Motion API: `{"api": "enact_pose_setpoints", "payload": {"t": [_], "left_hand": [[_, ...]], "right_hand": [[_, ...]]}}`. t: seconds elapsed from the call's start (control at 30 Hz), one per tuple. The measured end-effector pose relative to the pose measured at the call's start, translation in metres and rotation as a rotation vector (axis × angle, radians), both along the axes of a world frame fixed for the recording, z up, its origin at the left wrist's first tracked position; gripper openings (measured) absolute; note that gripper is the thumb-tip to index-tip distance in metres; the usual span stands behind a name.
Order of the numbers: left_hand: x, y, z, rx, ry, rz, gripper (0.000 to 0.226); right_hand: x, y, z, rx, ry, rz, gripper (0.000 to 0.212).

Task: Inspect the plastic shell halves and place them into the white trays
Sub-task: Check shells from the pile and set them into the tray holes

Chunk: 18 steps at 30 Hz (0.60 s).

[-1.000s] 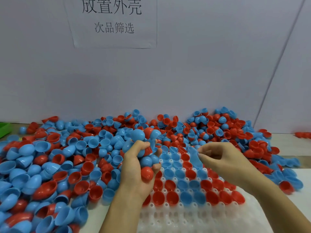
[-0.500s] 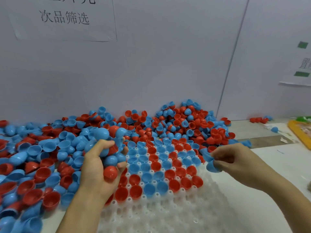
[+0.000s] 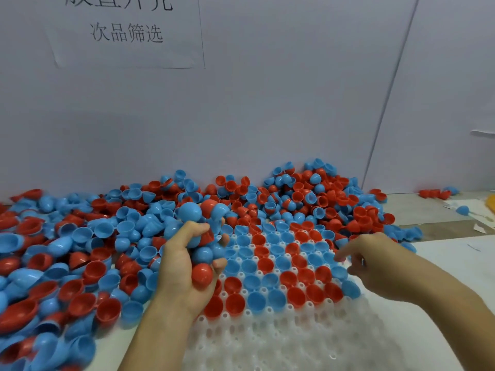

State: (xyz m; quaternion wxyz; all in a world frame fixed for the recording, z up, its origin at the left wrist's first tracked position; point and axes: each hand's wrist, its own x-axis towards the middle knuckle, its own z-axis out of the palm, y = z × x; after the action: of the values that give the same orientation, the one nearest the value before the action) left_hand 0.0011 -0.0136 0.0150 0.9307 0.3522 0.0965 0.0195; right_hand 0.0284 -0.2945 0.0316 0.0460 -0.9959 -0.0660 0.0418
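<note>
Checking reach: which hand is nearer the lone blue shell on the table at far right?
Right. The right hand is over the tray's right edge, well short of the lone blue shell; the left hand, gripping shells, is farther left.

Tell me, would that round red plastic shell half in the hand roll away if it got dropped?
Probably. The round red plastic shell half looks smooth and domed, so it would likely roll or wobble. It seems light: the left hand grips several together. The white plastic tray has cups that likely stop rolling.

The left hand (image 3: 184, 266) grips a clutch of shell halves (image 3: 201, 253) beside the white tray (image 3: 267, 341); the right hand (image 3: 375, 263) hovers over it.
</note>
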Motion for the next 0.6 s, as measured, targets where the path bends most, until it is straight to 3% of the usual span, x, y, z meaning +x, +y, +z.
{"api": "enact_pose_setpoints", "payload": {"t": [0.1, 0.2, 0.27, 0.43, 0.6], "left_hand": [[-0.001, -0.001, 0.001, 0.011, 0.004, -0.018, 0.038], [-0.002, 0.0, 0.001, 0.085, 0.007, -0.052, 0.026], [-0.003, -0.001, 0.002, 0.143, -0.001, -0.1, 0.022], [-0.005, 0.001, 0.004, 0.215, -0.012, -0.177, 0.014], [-0.005, -0.001, 0.003, 0.262, 0.019, -0.229, 0.013]], "right_hand": [[0.002, 0.034, 0.019, 0.217, -0.135, 0.124, 0.029], [-0.002, 0.087, 0.025, 0.669, -0.168, 0.242, 0.033], [-0.003, 0.119, 0.019, 0.861, -0.182, 0.322, 0.038], [0.0, 0.149, -0.004, 1.066, -0.341, 0.323, 0.028], [0.003, 0.14, -0.014, 1.296, -0.353, 0.27, 0.018]]}}
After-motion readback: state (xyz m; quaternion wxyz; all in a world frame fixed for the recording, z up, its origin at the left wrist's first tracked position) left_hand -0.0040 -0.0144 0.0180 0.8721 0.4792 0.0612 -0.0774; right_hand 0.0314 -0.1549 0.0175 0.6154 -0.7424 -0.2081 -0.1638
